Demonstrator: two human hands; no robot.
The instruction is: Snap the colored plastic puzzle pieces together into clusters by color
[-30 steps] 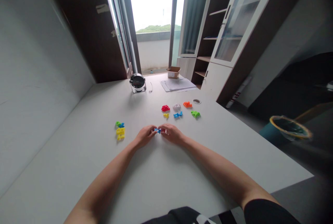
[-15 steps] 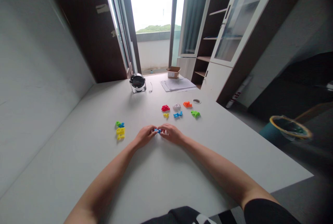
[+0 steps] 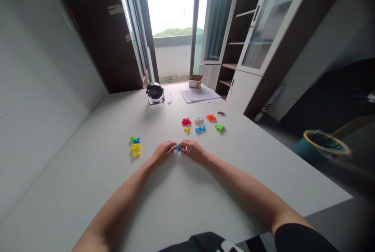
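Between the fingertips of my left hand (image 3: 164, 152) and my right hand (image 3: 191, 150) is a small blue plastic piece (image 3: 177, 148), pinched from both sides just over the table. Its exact shape is partly hidden by the fingers. Beyond my hands lie a red piece (image 3: 186, 121), a small yellow piece (image 3: 186, 129), a whitish piece (image 3: 199, 120), another blue piece (image 3: 200, 128), orange pieces (image 3: 211, 117) and a green piece (image 3: 220, 128). Left of my left hand, yellow pieces (image 3: 136, 147) sit in a column below a green and blue piece (image 3: 135, 140).
The white table (image 3: 96, 158) meets a wall on the left. Toward its far edge stand a round black and silver device (image 3: 155, 93), papers (image 3: 200, 95) and a cardboard box (image 3: 195, 81). A tape roll (image 3: 222, 114) lies right of the pieces. A bin (image 3: 325, 144) stands beyond the right edge.
The blue piece has turned slightly between my fingertips, and more of it shows. My hands have barely shifted; the other pieces lie as before.
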